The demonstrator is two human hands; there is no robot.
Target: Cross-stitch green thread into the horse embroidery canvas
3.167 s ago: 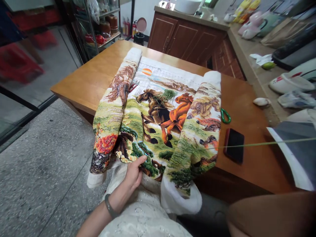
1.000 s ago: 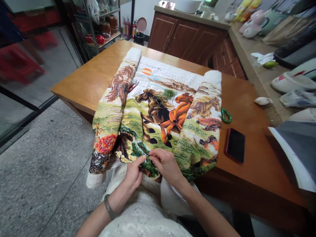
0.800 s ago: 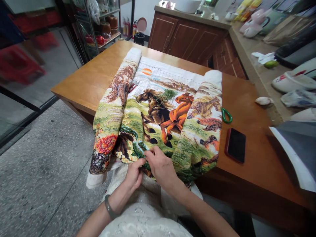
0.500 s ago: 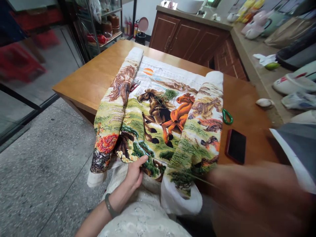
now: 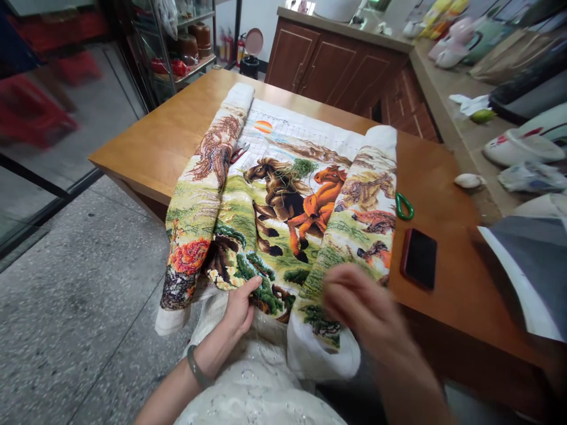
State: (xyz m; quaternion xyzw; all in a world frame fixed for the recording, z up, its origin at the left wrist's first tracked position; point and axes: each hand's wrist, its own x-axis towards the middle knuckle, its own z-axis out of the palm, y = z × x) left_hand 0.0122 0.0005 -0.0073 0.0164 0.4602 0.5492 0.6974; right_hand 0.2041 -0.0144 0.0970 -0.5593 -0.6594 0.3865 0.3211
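A large cross-stitch cloth with running horses lies over the table edge and my lap, both its sides rolled up. My left hand grips its near edge, thumb on top and fingers underneath. Over the right roll hovers my right hand, blurred by motion, its fingers curled together; what they hold, if anything, is too smeared to see. A tangle of green thread rests on the printed horses. Small red-handled snips lie beside the left roll.
On the wooden table to the right are green-handled scissors, partly hidden by the roll, and a dark phone. A grey-and-white sheet juts in at the right. A cluttered counter runs along the right and back.
My right hand has swung from the far lower right in to the left, over the right roll. A fine thread trailed from it earlier. My left hand keeps its grip.
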